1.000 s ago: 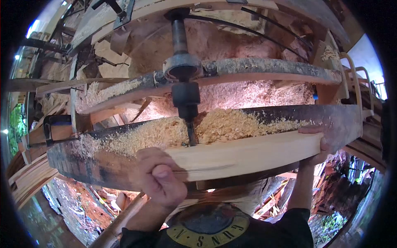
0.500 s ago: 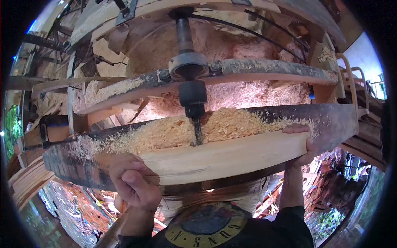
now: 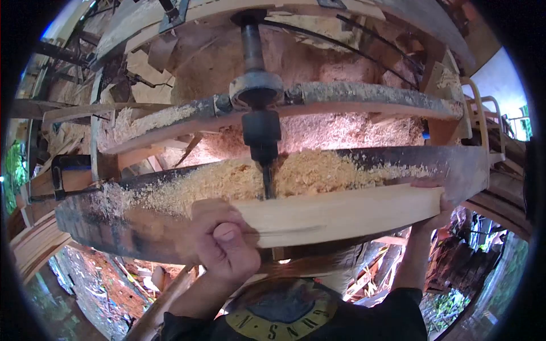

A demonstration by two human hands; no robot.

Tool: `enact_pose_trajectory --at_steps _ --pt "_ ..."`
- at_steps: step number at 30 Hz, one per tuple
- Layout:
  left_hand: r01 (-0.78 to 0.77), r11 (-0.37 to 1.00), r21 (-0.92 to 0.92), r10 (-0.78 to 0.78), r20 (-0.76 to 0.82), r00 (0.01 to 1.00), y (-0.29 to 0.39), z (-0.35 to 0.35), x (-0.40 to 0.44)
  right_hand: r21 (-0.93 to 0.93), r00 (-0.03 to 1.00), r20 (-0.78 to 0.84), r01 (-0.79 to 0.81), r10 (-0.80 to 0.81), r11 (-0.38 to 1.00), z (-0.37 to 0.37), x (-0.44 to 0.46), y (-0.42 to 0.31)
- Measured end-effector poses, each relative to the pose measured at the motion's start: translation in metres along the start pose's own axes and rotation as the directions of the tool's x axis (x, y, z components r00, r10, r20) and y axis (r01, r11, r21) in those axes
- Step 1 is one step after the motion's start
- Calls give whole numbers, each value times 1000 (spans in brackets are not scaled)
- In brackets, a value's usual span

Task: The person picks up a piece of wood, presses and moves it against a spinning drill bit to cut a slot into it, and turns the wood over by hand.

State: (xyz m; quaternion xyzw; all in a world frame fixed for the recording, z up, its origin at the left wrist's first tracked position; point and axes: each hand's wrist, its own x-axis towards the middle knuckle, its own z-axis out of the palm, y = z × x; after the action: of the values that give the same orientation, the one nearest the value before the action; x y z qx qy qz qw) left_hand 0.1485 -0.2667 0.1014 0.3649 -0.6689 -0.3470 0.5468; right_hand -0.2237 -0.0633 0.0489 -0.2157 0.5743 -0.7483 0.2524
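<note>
A pale wooden board (image 3: 347,216) lies across the dark worktable (image 3: 142,233). My left hand (image 3: 226,241) is closed round the board's left end, thumb on top. At the opposite end, my right hand (image 3: 445,207) grips the corner; part of its fingers is hidden behind the wood. A drill bit (image 3: 267,182) held in a dark chuck (image 3: 261,133) comes down at the board's far edge, near its left part. Whether the bit is cutting into the wood, I cannot tell. Sawdust (image 3: 313,173) is heaped around the bit and along the far side of the board.
Behind the table, a dusty beam (image 3: 369,96) carries the round bearing (image 3: 256,88) of the drill shaft. A clamp (image 3: 68,170) stands at the table's left end. Stacked planks (image 3: 42,244) lie at the left, and wood scraps litter the ground below.
The board has slid to the right past the drill bit, with both hands moving along on its ends. More of the table's left side now shows.
</note>
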Motion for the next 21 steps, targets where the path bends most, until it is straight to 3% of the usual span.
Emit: enact_pose_trajectory --at_steps 4,7,8,10,13,16,17,19,21 --pt "-144 988 50 135 146 980 7 24 5 1 998 -8 55 -55 998 -32 12 -5" --pt "-170 978 121 140 224 965 14 29 3 75 1000 -15 14 -13 997 -35 12 -2" --pt "-169 978 123 138 228 964 14 27 3 16 999 -20 36 -35 999 -34 12 -4" --pt "-164 978 128 133 222 966 12 21 3 -108 996 -12 82 -84 991 -28 18 -18" --pt "-109 990 85 93 177 980 6 16 -1 -112 997 -68 19 -27 994 -4 14 -46" --pt "-149 982 120 127 171 977 6 13 4 -101 994 52 96 -91 990 -2 8 -27" --pt "-84 993 88 73 121 990 3 4 3 29 996 -82 42 -39 999 -10 1 3" --pt "43 999 12 -43 31 999 -3 -17 1 6 1000 -2 15 -15 1000 13 -3 12" --pt "47 996 81 -46 -8 999 -1 -25 3 24 997 76 4 -6 1000 48 -5 5"
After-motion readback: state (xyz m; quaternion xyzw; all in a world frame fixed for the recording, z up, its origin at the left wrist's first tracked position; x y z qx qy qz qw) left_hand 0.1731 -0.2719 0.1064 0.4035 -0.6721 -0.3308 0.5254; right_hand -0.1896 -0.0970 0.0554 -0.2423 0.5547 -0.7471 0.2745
